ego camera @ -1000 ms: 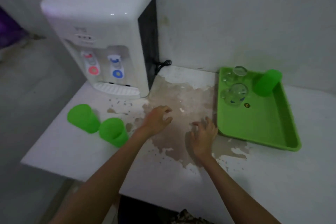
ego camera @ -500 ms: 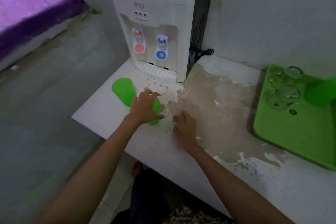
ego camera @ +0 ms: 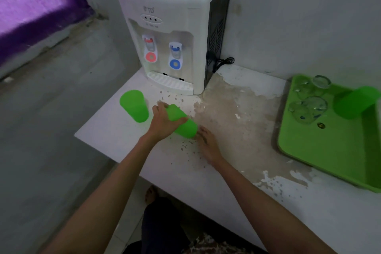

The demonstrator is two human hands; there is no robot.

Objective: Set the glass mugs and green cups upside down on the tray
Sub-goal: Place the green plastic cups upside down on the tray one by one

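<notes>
My left hand point(ego camera: 162, 121) is shut on a green cup point(ego camera: 182, 122), which is tilted over toward the right, near the table's left end. A second green cup point(ego camera: 135, 105) stands to its left on the table. Flat on the tabletop, fingers spread, my right hand point(ego camera: 207, 143) lies just right of the held cup's lower end. On the green tray point(ego camera: 325, 150) at the right stand two glass mugs point(ego camera: 309, 107), bottoms up, and a third green cup point(ego camera: 353, 102) upside down.
A white water dispenser point(ego camera: 175, 27) stands at the back left against the wall, its black cord point(ego camera: 223, 62) trailing on the table. The white table point(ego camera: 226, 171) has a worn brown patch in the middle. Its left edge drops to the floor.
My left hand has reached left, closed on the nearer green cup and tipped it over. My right hand followed leftward along the table. The view swung left.
</notes>
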